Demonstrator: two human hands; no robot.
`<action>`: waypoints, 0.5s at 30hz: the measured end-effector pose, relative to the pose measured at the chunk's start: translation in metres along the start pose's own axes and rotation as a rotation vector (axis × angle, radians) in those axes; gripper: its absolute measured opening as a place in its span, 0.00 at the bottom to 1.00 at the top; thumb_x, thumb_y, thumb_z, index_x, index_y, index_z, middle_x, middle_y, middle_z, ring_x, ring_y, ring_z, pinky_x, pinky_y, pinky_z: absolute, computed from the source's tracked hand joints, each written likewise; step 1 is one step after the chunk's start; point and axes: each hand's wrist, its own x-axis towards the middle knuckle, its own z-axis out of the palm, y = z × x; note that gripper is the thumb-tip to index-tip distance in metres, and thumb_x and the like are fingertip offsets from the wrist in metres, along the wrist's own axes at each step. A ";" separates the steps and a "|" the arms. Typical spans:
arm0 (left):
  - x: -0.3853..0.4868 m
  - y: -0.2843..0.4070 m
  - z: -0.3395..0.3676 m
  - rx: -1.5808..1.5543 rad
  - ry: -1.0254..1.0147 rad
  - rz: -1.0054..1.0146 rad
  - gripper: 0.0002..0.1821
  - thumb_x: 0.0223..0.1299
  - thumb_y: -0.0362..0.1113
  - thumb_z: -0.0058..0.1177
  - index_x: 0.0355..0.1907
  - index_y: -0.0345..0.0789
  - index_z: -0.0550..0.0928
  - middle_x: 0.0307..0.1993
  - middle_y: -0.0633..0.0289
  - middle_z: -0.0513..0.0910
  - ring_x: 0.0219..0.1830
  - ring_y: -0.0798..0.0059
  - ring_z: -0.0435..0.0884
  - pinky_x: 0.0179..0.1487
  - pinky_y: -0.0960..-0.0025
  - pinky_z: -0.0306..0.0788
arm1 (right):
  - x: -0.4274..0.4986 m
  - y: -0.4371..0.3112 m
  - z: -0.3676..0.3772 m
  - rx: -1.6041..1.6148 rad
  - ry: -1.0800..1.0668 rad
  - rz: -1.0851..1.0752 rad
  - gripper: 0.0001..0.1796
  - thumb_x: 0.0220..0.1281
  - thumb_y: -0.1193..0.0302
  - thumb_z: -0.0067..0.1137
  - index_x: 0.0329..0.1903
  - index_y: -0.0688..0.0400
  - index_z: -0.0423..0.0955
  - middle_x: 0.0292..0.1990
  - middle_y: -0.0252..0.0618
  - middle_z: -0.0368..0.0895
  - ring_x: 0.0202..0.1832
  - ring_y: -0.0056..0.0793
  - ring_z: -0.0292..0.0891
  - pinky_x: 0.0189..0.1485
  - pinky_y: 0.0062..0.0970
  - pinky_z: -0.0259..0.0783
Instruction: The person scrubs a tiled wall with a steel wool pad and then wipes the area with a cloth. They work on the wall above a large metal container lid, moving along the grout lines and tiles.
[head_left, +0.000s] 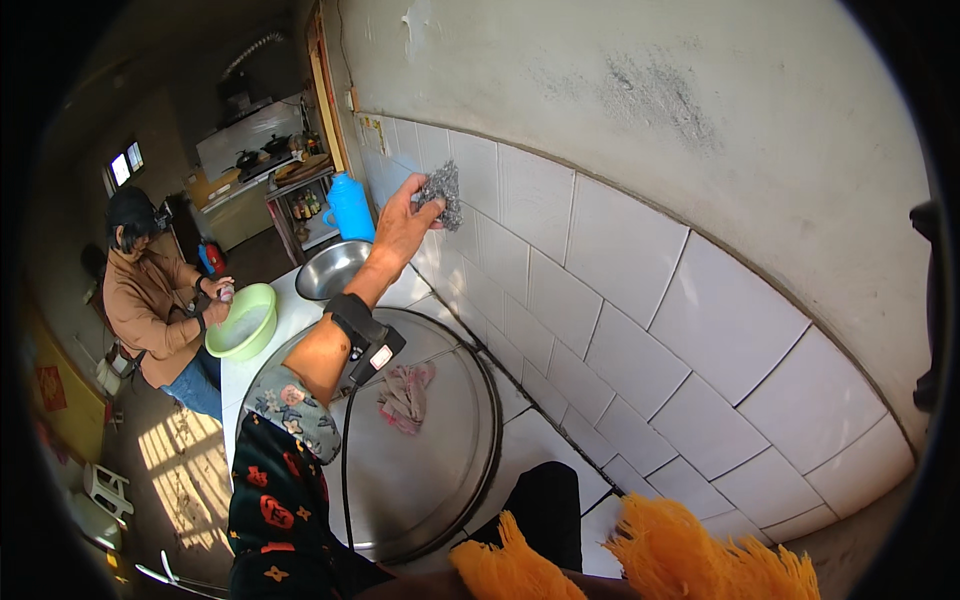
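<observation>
My left hand (403, 219) grips a grey steel wool scourer (444, 196) between thumb and fingers, at the white wall tiles (517, 180). Whether the scourer presses on the tile cannot be told. A black device with a cable (369, 341) is strapped to my left wrist, below a floral sleeve cuff (292, 409). Under the forearm lies a large round metal lid (420, 487), set in a white tiled top. On that lid rests a crumpled, damp-looking pinkish cloth (406, 397). My right hand is out of view.
A steel basin (330, 270) and a blue thermos jug (350, 206) stand beyond my hand. At left, a co-worker (150, 300) holds a small object over a light green basin (247, 322). My dark-clothed knee (551, 495) and an orange fringe (697, 547) are near the wall.
</observation>
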 end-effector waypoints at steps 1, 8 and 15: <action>0.014 0.005 0.005 0.061 0.006 0.126 0.17 0.63 0.34 0.52 0.54 0.33 0.74 0.36 0.58 0.82 0.36 0.71 0.82 0.43 0.72 0.75 | -0.001 0.003 0.003 -0.003 0.018 0.010 0.16 0.59 0.61 0.59 0.44 0.55 0.71 0.34 0.46 0.82 0.41 0.47 0.79 0.42 0.42 0.73; 0.088 0.017 0.033 0.466 0.061 0.588 0.17 0.57 0.28 0.55 0.50 0.34 0.78 0.39 0.52 0.83 0.38 0.60 0.82 0.46 0.65 0.74 | -0.002 0.007 0.005 0.107 0.060 -0.009 0.18 0.53 0.62 0.64 0.42 0.58 0.73 0.34 0.47 0.80 0.41 0.47 0.78 0.43 0.40 0.73; 0.102 0.019 0.073 0.595 0.008 0.475 0.13 0.56 0.29 0.56 0.45 0.31 0.81 0.40 0.49 0.83 0.40 0.56 0.81 0.49 0.64 0.73 | -0.017 0.004 -0.003 0.204 0.020 -0.076 0.22 0.45 0.64 0.70 0.40 0.60 0.72 0.36 0.48 0.78 0.42 0.49 0.76 0.44 0.41 0.71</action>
